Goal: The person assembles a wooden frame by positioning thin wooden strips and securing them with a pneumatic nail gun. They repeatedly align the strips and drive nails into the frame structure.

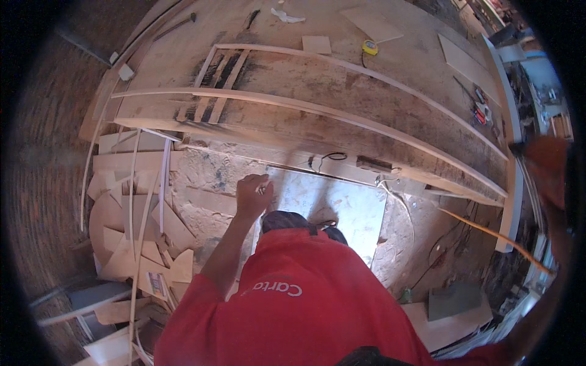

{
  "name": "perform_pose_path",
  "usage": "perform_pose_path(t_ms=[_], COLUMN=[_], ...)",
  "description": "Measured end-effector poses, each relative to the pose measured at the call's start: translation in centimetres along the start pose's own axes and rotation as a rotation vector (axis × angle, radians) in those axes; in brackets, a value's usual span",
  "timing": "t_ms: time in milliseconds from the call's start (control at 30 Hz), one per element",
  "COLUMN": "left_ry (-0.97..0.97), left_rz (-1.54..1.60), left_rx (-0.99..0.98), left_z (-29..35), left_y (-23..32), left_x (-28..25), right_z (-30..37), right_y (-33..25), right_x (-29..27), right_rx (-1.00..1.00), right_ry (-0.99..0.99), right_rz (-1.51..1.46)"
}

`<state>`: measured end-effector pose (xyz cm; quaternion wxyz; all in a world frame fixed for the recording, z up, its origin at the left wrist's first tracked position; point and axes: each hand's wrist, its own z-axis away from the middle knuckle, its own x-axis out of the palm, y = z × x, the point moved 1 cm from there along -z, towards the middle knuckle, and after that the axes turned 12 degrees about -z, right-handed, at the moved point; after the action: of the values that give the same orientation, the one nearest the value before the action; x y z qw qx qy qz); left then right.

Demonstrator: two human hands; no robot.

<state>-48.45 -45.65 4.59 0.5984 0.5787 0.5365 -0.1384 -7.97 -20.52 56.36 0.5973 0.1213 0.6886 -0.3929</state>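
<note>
My left hand (pixel 252 196) hangs in front of the workbench's near edge. Its fingers are curled in, with something small and pale showing between them that I cannot make out. Off at the far right, my right hand (pixel 545 168) is raised by the end of the bench, dim and blurred. A short dark shape juts out beside it, and whether the fingers grip it is unclear. On the workbench (pixel 287 131) lies a long narrow frame of thin wooden strips (pixel 342 116), with short crosspieces (pixel 229 78) at its left end.
A yellow tape measure (pixel 369 47), a small board (pixel 316 44) and red-handled tools (pixel 481 111) lie on the bench. Offcuts (pixel 140 226) are heaped on the floor at left, with long strips across them. A pale panel (pixel 342 198) lies at my feet; an orange cable (pixel 494 235) runs right.
</note>
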Motion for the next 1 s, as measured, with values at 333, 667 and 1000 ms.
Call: perform_pose_path(t_ms=[333,667,1000], left_ry=[0.043,-0.482,-0.73], left_rz=[0.013,-0.228,-0.254], left_rx=[0.175,0.602,0.688], left_z=[-15.8,-29.8,-31.9], left_y=[-9.3,-2.4,-3.7], left_x=[-5.5,4.0,11.4], right_z=[-14.2,-14.6,-14.5], right_y=[0.3,0.9,2.0], right_x=[23.3,40.8,42.8], right_rx=[0.627,0.893,1.096], right_ry=[0.186,0.51,0.544], right_rz=[-0.603,-1.269,-1.188])
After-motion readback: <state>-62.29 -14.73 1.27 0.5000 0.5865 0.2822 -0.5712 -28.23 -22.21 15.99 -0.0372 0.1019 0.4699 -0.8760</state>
